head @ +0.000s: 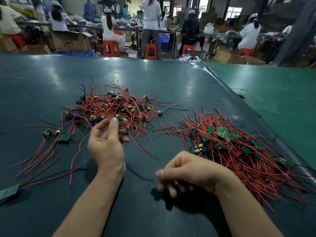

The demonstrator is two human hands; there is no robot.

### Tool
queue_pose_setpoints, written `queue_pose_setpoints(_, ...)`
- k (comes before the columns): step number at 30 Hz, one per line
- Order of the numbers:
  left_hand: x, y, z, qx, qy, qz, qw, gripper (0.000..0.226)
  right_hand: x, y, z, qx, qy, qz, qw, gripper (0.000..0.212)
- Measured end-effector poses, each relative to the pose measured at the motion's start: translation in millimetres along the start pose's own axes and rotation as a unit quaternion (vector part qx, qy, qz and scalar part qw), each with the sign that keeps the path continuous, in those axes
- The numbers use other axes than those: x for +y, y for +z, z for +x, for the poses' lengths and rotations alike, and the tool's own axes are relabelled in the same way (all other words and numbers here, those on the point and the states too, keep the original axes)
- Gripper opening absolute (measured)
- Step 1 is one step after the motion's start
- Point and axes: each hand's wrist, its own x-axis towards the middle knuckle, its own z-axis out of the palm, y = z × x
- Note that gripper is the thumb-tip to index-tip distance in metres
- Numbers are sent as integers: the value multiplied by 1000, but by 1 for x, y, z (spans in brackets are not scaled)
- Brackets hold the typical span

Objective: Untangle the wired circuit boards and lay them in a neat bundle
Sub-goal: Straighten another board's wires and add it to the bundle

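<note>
A small green circuit board (pixel 119 119) is pinched between the thumb and fingertips (pixel 114 120) of the left hand (pixel 106 146), raised at the near edge of the tangled pile (pixel 116 106); a red wire (pixel 143 149) trails from the grip, down and to the right toward the right hand (pixel 189 170). The right hand's fingers are curled inward and blurred; whether the wire's end is held cannot be told. To the right of that hand, just beside it, the sorted bundle (pixel 239 151) is laid out with boards grouped at its far end and wires running roughly parallel toward the near right. A few loose boards (pixel 58 134) lie apart at the left, and one more (pixel 8 191) at the near left edge. All rest on the dark green bench (pixel 153 79). Progress is judged roughly half: a large bundle is formed, but the tangle, far left of centre, remains sizeable.
</note>
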Motion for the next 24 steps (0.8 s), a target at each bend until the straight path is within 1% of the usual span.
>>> queue_pose_setpoints(2, 6, -4, 9, 36, 12, -7, 999, 9, -1, 2, -1, -63, 27, -29, 997, 36)
queue_pose_setpoints(4, 11, -3, 8, 30, 1, 0, 1000, 7, -3, 5, 0, -86, 35, -37, 995, 39)
queue_pose_setpoints(6, 14, 5, -5, -36, -34, 25, 998, 7, -4, 9, 3, -61, 31, -49, 996, 39)
queue_pose_setpoints(9, 16, 37, -28, -166, -87, 66, 980, 10, -2, 9, 7, -9, 25, -41, 999, 38)
queue_pose_setpoints(12, 20, 90, -41, -236, -147, 70, 958, 17, 0, 8, 6, 14, 7, -5, 1000, 39)
queue_pose_setpoints(14, 19, 121, -53, -297, -202, 81, 930, 26, -1, 9, 5, 28, 11, 15, 999, 42)
queue_pose_setpoints(15, 14, 131, -60, -339, -210, 129, 908, 30, 0, 10, 5, 40, 26, 2, 999, 48)
queue_pose_setpoints(16, 6, 136, -66, -385, -185, 218, 877, 31, 2, 10, 5, 52, 47, -18, 997, 53)
queue_pose_setpoints(17, -2, 136, -70, -417, -132, 318, 841, 30, 2, 11, 4, 65, 65, -26, 995, 57)
queue_pose_setpoints(18, -9, 132, -71, -420, -71, 393, 815, 27, 4, 11, 5, 75, 71, -21, 994, 58)
queue_pose_setpoints(19, -13, 126, -69, -403, -29, 426, 810, 26, 5, 11, 5, 80, 64, -3, 995, 59)
queue_pose_setpoints(20, -14, 118, -63, -381, -7, 427, 820, 25, 5, 11, 6, 75, 52, 20, 996, 58)
queue_pose_setpoints(21, -14, 109, -55, -357, 12, 424, 832, 24, 4, 10, 6, 65, 38, 44, 996, 53)
queue_pose_setpoints(22, -12, 98, -46, -335, 36, 435, 835, 22, 3, 9, 7, 54, 28, 54, 997, 42)
queue_pose_setpoints(23, -11, 85, -35, -320, 64, 463, 824, 19, 2, 8, 8, 44, 21, 50, 998, 33)
queue_pose_setpoints(24, -10, 71, -23, -310, 96, 506, 799, 16, 3, 8, 9, 38, 22, 35, 998, 35)
